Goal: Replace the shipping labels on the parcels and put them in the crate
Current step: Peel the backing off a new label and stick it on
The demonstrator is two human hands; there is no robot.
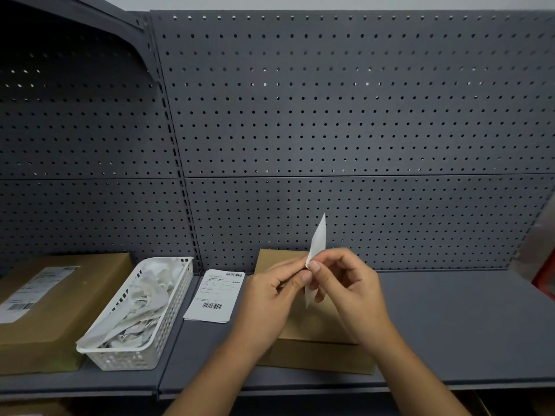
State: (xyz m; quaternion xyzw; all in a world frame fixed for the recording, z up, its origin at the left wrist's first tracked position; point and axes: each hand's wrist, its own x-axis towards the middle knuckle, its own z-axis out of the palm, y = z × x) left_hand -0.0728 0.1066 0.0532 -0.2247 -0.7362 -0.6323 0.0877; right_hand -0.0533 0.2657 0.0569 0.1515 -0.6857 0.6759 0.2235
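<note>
A white label sheet [319,239] stands edge-on above a brown cardboard parcel [315,325] lying on the grey shelf. My left hand [270,298] and my right hand [345,283] both pinch the sheet at its lower middle, thumbs and fingertips meeting there. The parcel's top face shows no label where it is visible; my hands cover part of it. A small stack of printed shipping labels [214,295] with barcodes lies flat just left of the parcel.
A white plastic basket [177,298] holding crumpled label scraps sits left of the stack. Further left rests another brown parcel [75,295] bearing a label. Grey pegboard [330,115] backs the shelf [465,325]. Something red and white shows at the right edge [543,277].
</note>
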